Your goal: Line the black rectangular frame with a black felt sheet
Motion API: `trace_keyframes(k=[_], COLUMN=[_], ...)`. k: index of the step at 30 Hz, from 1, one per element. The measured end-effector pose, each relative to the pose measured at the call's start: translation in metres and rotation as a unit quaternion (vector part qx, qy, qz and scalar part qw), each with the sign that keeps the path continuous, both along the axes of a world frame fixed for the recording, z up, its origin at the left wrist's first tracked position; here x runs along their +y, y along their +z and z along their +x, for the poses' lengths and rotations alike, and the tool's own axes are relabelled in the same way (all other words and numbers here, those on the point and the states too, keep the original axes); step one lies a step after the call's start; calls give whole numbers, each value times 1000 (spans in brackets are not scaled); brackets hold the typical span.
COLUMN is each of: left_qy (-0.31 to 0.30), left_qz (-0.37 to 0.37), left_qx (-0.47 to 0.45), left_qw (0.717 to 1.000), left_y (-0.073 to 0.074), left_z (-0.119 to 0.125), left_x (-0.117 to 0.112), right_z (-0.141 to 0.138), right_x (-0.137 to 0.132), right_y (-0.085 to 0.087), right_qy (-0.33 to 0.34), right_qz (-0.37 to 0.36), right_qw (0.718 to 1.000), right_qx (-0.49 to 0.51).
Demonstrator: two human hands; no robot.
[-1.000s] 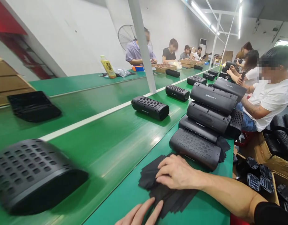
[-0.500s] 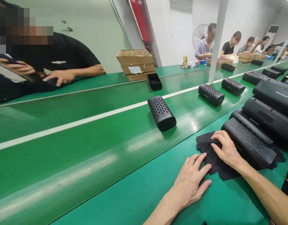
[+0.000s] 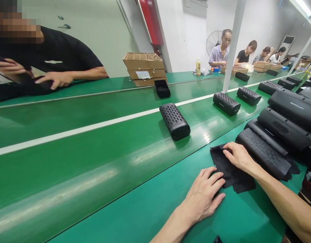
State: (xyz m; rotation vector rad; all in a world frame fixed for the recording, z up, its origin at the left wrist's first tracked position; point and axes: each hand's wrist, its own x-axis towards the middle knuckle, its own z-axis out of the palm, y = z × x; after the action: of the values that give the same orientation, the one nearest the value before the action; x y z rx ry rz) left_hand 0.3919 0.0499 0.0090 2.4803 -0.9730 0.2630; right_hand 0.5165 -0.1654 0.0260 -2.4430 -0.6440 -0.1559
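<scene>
A loose pile of thin black cloth pieces [image 3: 227,168] lies on the green worktop. On its upper part rests my right hand [image 3: 237,156], fingers bent and thumb a little apart from them, with nothing visibly gripped. My left hand [image 3: 206,192] is spread out, palm down, its fingertips touching the pile's left edge. Just to the right of my right hand is a black perforated casing [image 3: 264,152], with more black cloth showing from under its far right end. Behind it several black casings are stacked, one marked MERKURY [image 3: 294,104].
A green conveyor belt [image 3: 94,168] runs beyond the worktop, carrying black perforated speaker-like units [image 3: 174,121]. Across it, a person in a black shirt [image 3: 72,54] handles something dark. Cardboard trays [image 3: 145,69] and a white post [image 3: 231,50] stand farther back, with several co-workers at right.
My right hand has shifted slightly left over the cloth, and the pile's top lies smoother and squarer. My left hand has barely moved. The view has turned slightly.
</scene>
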Motion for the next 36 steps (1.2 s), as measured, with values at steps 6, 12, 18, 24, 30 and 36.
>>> trace_keyframes(k=[6, 12, 18, 24, 30, 36], left_qy=[-16, 52, 49, 63, 70, 72], left_qz=[-52, -100, -68, -44, 32, 39], left_qx=[-13, -43, -47, -33, 11, 22], left_qw=[998, 993, 995, 997, 997, 996], left_y=[4, -1, 2, 6, 0, 1], left_z=[0, 3, 1, -4, -6, -8], left_x=[-1, -2, -2, -2, -6, -5], right_z=[-15, -54, -48, -49, -51, -45], right_x=[1, -15, -21, -21, -16, -15], right_y=[5, 14, 9, 13, 13, 10], right_qy=[-67, 22, 58, 59, 49, -31], right_qz=[47, 5, -20, -26, -30, -13], right_qw=[996, 999, 995, 993, 994, 998], right_qx=[-29, 38, 82, 94, 98, 51])
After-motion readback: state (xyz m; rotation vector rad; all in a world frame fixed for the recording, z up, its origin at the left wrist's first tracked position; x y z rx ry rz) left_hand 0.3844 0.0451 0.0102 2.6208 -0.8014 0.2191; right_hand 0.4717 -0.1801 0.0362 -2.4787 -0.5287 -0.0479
